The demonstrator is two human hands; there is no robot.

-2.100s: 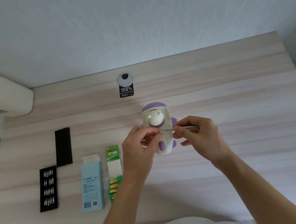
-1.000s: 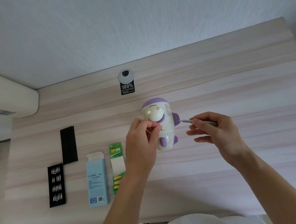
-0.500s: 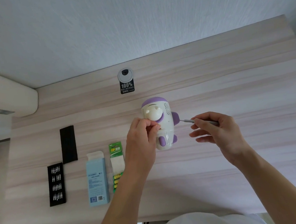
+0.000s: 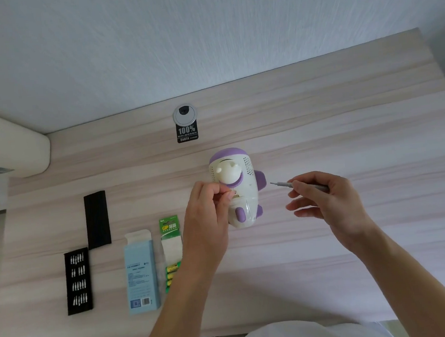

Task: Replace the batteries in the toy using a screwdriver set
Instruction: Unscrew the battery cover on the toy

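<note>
A white and purple toy (image 4: 245, 190) lies on its front on the wooden desk (image 4: 348, 134), back side up. My left hand (image 4: 207, 221) pinches at the edge of the toy's battery cover with thumb and fingertips. What lies under the fingertips is hidden. My right hand (image 4: 325, 202) holds a slim grey screwdriver (image 4: 285, 184) to the right of the toy, tip pointing left and clear of it. A green pack of batteries (image 4: 171, 252) lies left of my left forearm.
A pale blue box (image 4: 140, 274) lies beside the battery pack. Further left are a black tray of screwdriver bits (image 4: 78, 281) and its black lid (image 4: 97, 219). A grey cable grommet (image 4: 185, 113) with a black sticker sits at the desk's back edge.
My right hand has drawn the screwdriver away from the toy to the right. My left hand has stayed at the toy's back, fingers working at the cover.
</note>
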